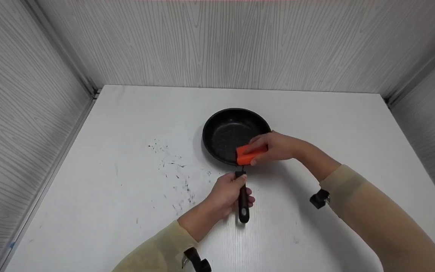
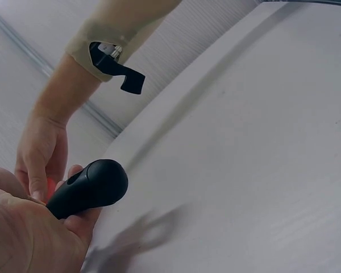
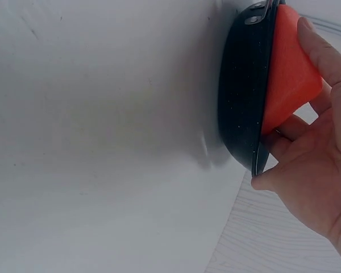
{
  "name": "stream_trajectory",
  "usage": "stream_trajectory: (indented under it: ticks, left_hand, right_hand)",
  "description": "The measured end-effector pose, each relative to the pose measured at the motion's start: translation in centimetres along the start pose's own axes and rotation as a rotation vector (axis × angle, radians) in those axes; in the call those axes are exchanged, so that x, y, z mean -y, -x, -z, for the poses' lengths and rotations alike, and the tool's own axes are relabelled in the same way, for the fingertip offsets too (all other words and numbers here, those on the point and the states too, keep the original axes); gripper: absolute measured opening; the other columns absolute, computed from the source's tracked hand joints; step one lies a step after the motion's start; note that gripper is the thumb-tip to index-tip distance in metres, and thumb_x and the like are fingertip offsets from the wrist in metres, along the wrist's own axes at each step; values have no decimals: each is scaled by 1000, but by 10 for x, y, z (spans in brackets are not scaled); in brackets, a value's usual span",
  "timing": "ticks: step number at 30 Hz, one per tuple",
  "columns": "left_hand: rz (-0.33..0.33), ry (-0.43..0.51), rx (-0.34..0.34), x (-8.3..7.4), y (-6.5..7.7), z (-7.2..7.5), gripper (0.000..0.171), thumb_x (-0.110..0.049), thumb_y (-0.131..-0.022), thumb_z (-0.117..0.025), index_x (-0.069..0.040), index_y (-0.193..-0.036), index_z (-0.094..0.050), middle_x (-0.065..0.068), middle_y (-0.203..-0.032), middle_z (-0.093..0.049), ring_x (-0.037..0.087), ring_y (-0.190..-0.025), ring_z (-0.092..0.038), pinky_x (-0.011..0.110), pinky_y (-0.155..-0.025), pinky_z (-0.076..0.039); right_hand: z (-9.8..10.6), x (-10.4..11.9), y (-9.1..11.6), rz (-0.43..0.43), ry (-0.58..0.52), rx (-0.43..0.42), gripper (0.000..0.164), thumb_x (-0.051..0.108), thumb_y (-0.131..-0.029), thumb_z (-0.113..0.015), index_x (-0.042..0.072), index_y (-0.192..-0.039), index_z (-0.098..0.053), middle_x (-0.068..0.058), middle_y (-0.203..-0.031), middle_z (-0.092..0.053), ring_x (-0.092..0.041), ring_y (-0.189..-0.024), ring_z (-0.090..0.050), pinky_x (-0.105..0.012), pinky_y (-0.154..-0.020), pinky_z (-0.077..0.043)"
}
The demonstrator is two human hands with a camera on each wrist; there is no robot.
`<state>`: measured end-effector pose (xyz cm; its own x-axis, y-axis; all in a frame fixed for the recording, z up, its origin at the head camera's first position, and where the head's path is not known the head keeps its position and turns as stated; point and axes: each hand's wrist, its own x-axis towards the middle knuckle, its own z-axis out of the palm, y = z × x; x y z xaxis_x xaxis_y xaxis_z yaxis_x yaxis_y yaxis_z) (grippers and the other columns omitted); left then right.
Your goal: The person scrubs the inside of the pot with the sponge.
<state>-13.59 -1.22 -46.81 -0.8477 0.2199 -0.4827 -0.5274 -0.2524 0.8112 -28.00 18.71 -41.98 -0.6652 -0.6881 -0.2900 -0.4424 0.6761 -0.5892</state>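
A black frying pan (image 1: 227, 134) is at the middle of the white table, its handle pointing toward me. My left hand (image 1: 225, 194) grips the pan's black handle (image 1: 244, 207), thumb on top; the handle's rounded end also shows in the left wrist view. My right hand (image 1: 278, 146) holds an orange sponge (image 1: 246, 155) at the near right part of the pan, by the rim. In the right wrist view, the sponge (image 3: 290, 68) sits against the pan's inside, with thumb and fingers around it and one finger at the rim.
Dark smudges and specks (image 1: 181, 181) are scattered over the white table (image 1: 89, 189) left of the pan. Wood-grain panels (image 1: 217, 45) stand at the back and on both sides. Black clips (image 1: 319, 199) are fixed to both sleeves.
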Motion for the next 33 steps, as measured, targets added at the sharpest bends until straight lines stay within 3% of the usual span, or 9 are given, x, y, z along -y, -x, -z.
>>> stream_trajectory:
  ticks: [10, 15, 16, 25, 33]
  left_hand:
    - [5, 1, -10, 0, 0, -1, 33, -19, -113, -54, 6, -135, -50, 18, -88, -63, 26, -72, -72, 44, -74, -67]
    - [10, -10, -8, 0, 0, -1, 36, -19, -113, -54, 5, -140, -49, 18, -89, -63, 26, -74, -73, 45, -76, -67]
    - [11, -11, -6, 1, 0, -1, 37, -19, -113, -54, 5, -140, -49, 18, -90, -63, 26, -74, -73, 45, -77, -67]
    - [11, 1, -1, 0, 0, -2, 34, -18, -113, -54, 6, -136, -50, 18, -88, -63, 26, -73, -72, 45, -76, -67]
    - [12, -3, -4, 0, 0, -1, 32, -19, -113, -53, 6, -133, -50, 18, -90, -63, 26, -74, -73, 45, -77, -67]
  right_hand:
    - [-7, 9, -4, 16, 29, -14, 51, 42, -93, -84, 24, -139, -73, -15, -149, -59, -34, -137, -53, -54, -119, -39]
    - [-12, 11, -9, 27, -7, -17, 52, 43, -93, -83, 25, -140, -71, -15, -148, -60, -33, -136, -54, -51, -115, -44]
    - [-13, 12, -9, 27, -19, -17, 52, 43, -93, -83, 25, -140, -71, -14, -147, -60, -33, -134, -55, -50, -109, -49]
    - [-19, 17, -17, 89, -52, -28, 48, 39, -95, -82, 27, -141, -71, -5, -141, -66, -24, -127, -60, -45, -106, -51]
    - [-26, 21, -26, 77, -115, -40, 47, 38, -95, -83, 29, -139, -72, 0, -135, -69, -20, -113, -61, -38, -95, -53]
